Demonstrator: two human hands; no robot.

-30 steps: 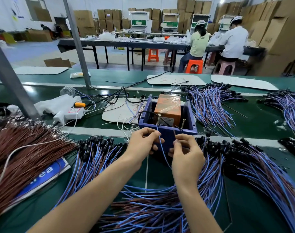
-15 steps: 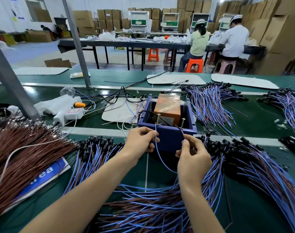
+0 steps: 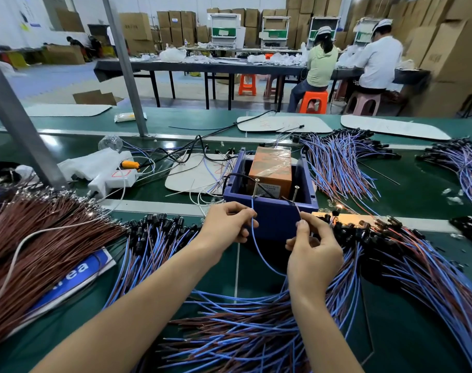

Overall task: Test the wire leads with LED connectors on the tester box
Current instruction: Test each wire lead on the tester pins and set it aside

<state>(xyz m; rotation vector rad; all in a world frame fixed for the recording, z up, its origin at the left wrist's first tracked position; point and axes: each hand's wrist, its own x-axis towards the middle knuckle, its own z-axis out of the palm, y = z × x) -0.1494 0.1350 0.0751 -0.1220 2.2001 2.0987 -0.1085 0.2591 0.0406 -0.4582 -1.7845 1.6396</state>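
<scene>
A blue tester box (image 3: 275,219) stands on the green belt with an orange block (image 3: 271,170) inside and two upright metal pins, a left pin (image 3: 255,188) and a right pin (image 3: 296,195), at its near rim. My left hand (image 3: 226,224) pinches the blue wire (image 3: 259,249) of one lead and holds its tip up at the left pin. My right hand (image 3: 313,251) pinches the lead's brown wire (image 3: 298,210), tip at the right pin. An orange glow (image 3: 345,218) shows just right of the box, among the black LED connectors.
Heaps of blue-and-brown leads with black connectors lie left (image 3: 154,238), below (image 3: 243,332) and right (image 3: 418,278) of my hands. A brown wire bundle (image 3: 35,238) fills the left. A white power strip (image 3: 113,179) and grey post (image 3: 16,119) stand behind. Two people sit at a far table.
Both hands rose and spread apart, bringing the two wire tips up to the box's pins. An orange glow appeared right of the box.
</scene>
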